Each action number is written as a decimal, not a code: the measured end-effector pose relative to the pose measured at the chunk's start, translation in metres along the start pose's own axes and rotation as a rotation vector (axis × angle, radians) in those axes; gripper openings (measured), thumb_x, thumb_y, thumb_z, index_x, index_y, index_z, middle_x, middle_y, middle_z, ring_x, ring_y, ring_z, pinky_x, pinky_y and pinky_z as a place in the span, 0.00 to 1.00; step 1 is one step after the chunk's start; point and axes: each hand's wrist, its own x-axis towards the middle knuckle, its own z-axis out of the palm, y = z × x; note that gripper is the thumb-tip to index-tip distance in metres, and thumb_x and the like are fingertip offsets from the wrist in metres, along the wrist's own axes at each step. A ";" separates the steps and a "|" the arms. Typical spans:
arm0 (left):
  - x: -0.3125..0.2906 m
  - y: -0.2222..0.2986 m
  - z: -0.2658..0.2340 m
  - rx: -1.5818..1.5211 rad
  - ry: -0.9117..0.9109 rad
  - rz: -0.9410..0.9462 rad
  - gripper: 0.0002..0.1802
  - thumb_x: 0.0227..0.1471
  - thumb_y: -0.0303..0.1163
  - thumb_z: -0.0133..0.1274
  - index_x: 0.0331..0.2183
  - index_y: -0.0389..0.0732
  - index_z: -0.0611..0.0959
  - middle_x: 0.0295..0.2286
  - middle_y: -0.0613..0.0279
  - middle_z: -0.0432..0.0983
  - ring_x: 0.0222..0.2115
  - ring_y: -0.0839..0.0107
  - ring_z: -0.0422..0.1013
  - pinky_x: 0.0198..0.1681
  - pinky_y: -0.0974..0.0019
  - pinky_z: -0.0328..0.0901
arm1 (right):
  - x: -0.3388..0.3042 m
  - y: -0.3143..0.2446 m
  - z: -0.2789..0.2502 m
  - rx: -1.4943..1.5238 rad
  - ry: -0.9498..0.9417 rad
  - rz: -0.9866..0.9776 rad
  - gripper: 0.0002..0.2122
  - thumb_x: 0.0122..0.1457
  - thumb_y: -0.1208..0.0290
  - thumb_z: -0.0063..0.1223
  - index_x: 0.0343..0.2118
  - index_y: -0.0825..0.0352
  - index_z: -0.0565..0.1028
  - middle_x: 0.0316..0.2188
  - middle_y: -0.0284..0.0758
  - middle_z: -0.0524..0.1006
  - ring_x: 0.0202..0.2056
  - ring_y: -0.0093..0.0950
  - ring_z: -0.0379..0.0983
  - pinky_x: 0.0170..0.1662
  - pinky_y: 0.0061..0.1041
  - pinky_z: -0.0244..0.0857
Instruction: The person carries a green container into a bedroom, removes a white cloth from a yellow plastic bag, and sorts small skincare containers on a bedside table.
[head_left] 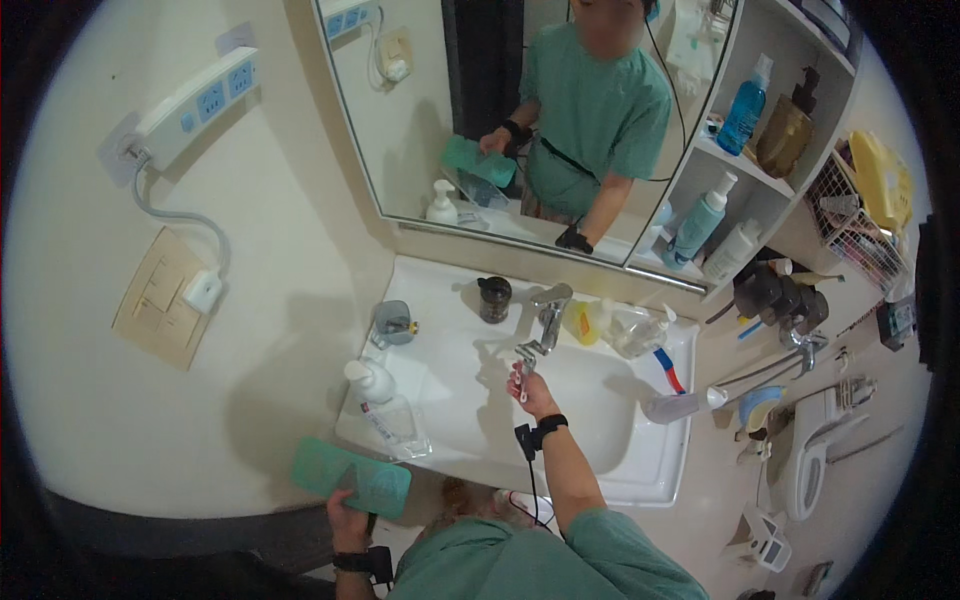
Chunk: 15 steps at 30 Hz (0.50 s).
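Note:
My left hand grips the near edge of a translucent green plastic box, held off the left front corner of the washbasin. Over the bowl, my right hand has its fingers closed right at the end of the jointed spout of the chrome faucet. A small whitish piece pokes out by those fingers; whether they hold it or the spout itself is too small to tell. In the mirror the green box appears again in the left hand.
On the basin's left rim stand a white pump bottle, a clear pouch and a grey cup. Behind are a dark jar, a yellow bottle and a clear pump bottle. A shower head lies at the right edge.

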 end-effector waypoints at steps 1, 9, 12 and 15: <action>-0.003 0.001 -0.001 0.050 -0.009 -0.004 0.22 0.38 0.22 0.46 0.42 0.35 0.71 0.40 0.56 0.68 0.43 0.57 0.64 0.49 0.56 0.60 | -0.003 0.001 0.008 0.006 0.004 0.006 0.06 0.57 0.73 0.43 0.38 0.62 0.67 0.23 0.29 0.68 0.24 0.21 0.64 0.24 0.20 0.60; -0.008 -0.023 0.033 0.422 -0.047 0.068 0.22 0.42 0.18 0.47 0.44 0.36 0.70 0.41 0.56 0.68 0.41 0.60 0.65 0.45 0.60 0.62 | -0.003 0.002 0.010 0.024 0.148 -0.097 0.07 0.59 0.70 0.41 0.38 0.62 0.68 0.28 0.31 0.71 0.28 0.24 0.68 0.31 0.22 0.68; 0.004 -0.034 0.029 0.812 -0.159 0.174 0.19 0.45 0.21 0.49 0.42 0.35 0.71 0.40 0.56 0.69 0.38 0.63 0.66 0.42 0.62 0.63 | -0.001 0.003 0.010 0.049 0.006 -0.031 0.07 0.59 0.71 0.38 0.37 0.62 0.68 0.28 0.32 0.71 0.26 0.25 0.68 0.29 0.23 0.67; 0.007 -0.045 0.084 1.065 -0.374 0.349 0.15 0.47 0.25 0.49 0.40 0.33 0.72 0.36 0.55 0.72 0.35 0.66 0.67 0.40 0.64 0.62 | 0.006 0.005 -0.017 0.071 0.194 -0.209 0.09 0.62 0.66 0.35 0.34 0.63 0.67 0.23 0.33 0.68 0.22 0.24 0.64 0.27 0.22 0.64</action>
